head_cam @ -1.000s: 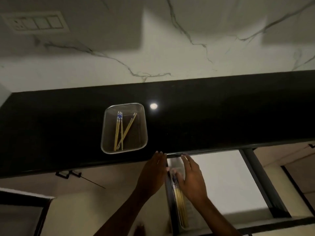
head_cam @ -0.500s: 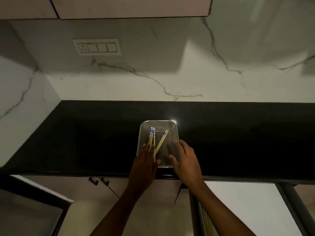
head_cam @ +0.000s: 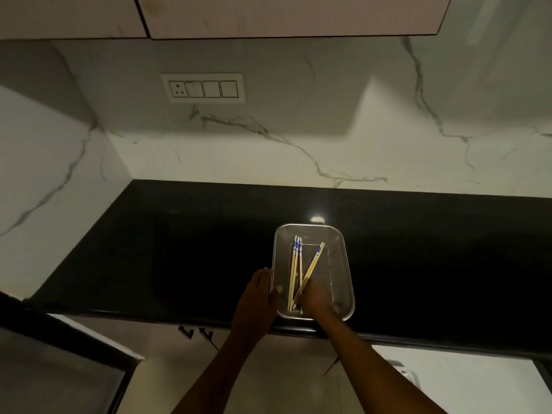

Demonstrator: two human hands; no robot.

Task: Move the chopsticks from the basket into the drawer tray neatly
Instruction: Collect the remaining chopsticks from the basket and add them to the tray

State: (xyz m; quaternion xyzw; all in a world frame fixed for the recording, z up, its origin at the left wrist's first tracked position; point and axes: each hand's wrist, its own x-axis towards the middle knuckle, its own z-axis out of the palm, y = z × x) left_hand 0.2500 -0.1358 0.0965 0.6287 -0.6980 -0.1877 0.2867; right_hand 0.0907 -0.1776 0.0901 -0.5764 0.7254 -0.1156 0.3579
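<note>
A metal mesh basket [head_cam: 347, 264] stands on the black counter near its front edge. Inside lie several yellow chopsticks with blue-and-white tops: a straight bunch [head_cam: 295, 261] on the left and a slanted pair [head_cam: 315, 261] crossing toward it. My left hand [head_cam: 257, 300] grips the basket's left rim, thumb over the edge. My right hand [head_cam: 317, 297] is inside the basket at its near end, fingers closed around the lower ends of the slanted pair. The open drawer [head_cam: 463, 383] shows at the lower right; its tray is mostly out of view.
The black counter [head_cam: 179, 249] runs along a white marble wall with a switch plate [head_cam: 203, 88]. Upper cabinets [head_cam: 283, 16] hang overhead. Dark handles [head_cam: 195, 333] sit on the cabinet front below the counter edge.
Both hands rose from the drawer to the basket. The left hand shifted onto the basket's left rim, and the right hand went inside onto the chopsticks' near ends. The view tilted up.
</note>
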